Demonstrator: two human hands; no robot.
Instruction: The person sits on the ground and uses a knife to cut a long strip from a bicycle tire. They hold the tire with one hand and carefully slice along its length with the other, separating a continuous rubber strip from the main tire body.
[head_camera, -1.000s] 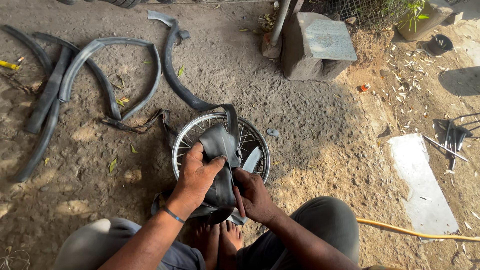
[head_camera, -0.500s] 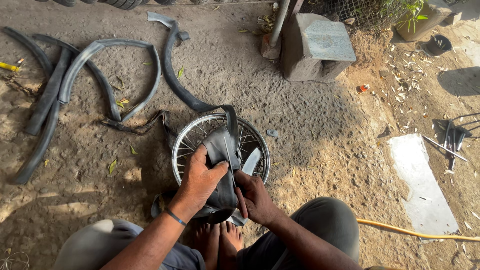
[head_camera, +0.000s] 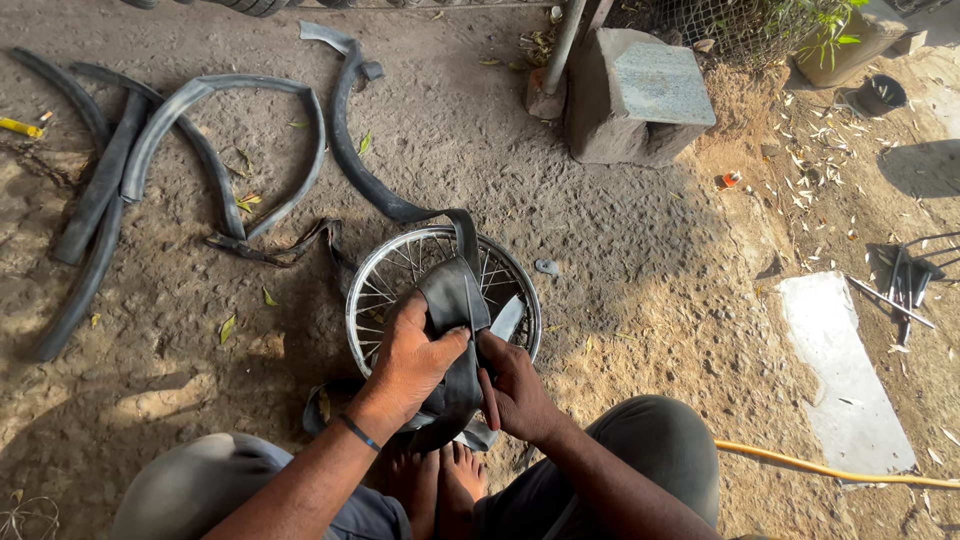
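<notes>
The ground (head_camera: 620, 250) is bare packed dirt, sunlit on the right of the frame and shaded at the left. A grey stone block (head_camera: 640, 95) stands at upper centre beside a metal post (head_camera: 563, 45), with wire mesh fencing (head_camera: 700, 20) behind it. A potted plant (head_camera: 835, 40) sits at upper right. A pale flat slab (head_camera: 845, 375) lies at right; dry leaves (head_camera: 800, 150) scatter above it.

Both hands (head_camera: 465, 375) grip black rubber tube (head_camera: 455, 300) — over spoked wheel rim (head_camera: 375, 275).
</notes>
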